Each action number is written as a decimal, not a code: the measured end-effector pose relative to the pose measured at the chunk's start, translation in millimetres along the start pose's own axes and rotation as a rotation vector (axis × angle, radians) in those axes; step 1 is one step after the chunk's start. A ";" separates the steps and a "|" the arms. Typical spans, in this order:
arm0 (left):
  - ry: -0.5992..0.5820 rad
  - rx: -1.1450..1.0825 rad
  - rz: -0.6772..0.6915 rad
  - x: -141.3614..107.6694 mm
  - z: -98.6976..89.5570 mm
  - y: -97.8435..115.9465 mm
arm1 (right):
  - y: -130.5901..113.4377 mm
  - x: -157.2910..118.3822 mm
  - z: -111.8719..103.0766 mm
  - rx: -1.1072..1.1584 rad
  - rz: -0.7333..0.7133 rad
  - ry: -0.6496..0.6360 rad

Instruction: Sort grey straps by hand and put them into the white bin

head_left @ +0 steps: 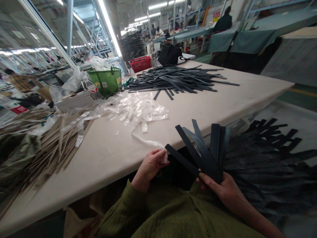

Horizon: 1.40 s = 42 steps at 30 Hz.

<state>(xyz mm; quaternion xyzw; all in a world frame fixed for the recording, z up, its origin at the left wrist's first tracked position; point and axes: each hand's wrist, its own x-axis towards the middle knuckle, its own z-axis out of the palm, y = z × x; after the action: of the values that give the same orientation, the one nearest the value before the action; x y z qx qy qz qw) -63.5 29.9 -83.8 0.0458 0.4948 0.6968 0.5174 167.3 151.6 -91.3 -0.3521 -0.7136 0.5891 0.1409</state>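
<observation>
My left hand (151, 167) is over the table's front edge, its fingers pinched on the end of a translucent label strip (148, 142). That strip trails back to a heap of white, shiny labels (141, 109) on the table (104, 148). In my right hand (223, 188) is a fanned bunch of black strips (209, 158), held near their lower ends. One of these strips points left, and its tip is close beside the left fingertips; whether they touch is unclear.
A pile of black strips (178, 79) lies at the back of the table, near a black bag (170, 54), a red basket (140, 64) and a green basket (106, 81). Brown strips (61, 142) lie at the left. More black strips (269, 165) fill the right side.
</observation>
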 end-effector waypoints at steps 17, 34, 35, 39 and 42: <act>0.232 -0.306 0.104 12.4 10.9 10.8 | 10.9 -9.1 -2.0 -0.138 -0.056 -0.100; 0.156 -0.268 0.039 4.5 5.4 1.3 | 5.7 -4.2 2.8 -0.173 -0.007 -0.085; 0.153 -0.261 0.043 4.4 5.5 1.4 | 5.3 -3.8 2.9 -0.172 0.001 -0.080; 0.132 -0.219 0.069 3.7 10.1 -6.7 | -1.8 0.4 6.5 -0.151 0.014 -0.062; 0.123 -0.198 0.048 1.1 18.9 -25.7 | -10.8 9.0 16.0 -0.146 -0.014 -0.023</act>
<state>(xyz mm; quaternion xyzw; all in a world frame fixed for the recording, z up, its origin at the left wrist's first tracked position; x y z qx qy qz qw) -35.8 42.2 -93.7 -0.0366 0.4533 0.7557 0.4712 147.4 145.1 -87.4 -0.3496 -0.7587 0.5384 0.1107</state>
